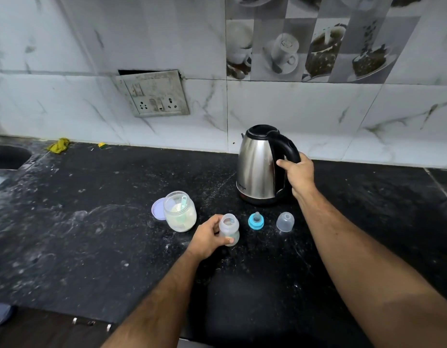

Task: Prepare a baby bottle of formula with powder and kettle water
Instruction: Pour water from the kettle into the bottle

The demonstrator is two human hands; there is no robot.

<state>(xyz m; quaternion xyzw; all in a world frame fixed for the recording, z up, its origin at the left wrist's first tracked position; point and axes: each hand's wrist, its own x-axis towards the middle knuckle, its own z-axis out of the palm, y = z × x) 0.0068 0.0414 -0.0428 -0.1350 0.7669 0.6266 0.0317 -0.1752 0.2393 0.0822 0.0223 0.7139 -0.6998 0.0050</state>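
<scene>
A steel kettle (255, 169) with a black lid and handle stands on the black counter (92, 234) near the wall. My right hand (299, 175) grips its handle from the right. An open, clear baby bottle (230, 228) stands upright in front, and my left hand (208, 238) holds it from the left. To its left sits an open jar of white powder (180, 214) with a green scoop inside; the jar's lilac lid (157, 209) lies behind it. A blue teat ring (256, 220) and a clear cap (285, 221) stand to the bottle's right.
A wall socket panel (156, 96) hangs loose on the marble wall behind. A sink edge (9, 156) shows at far left, with a yellow cloth (58, 145) near it. The counter's front edge runs along the bottom left.
</scene>
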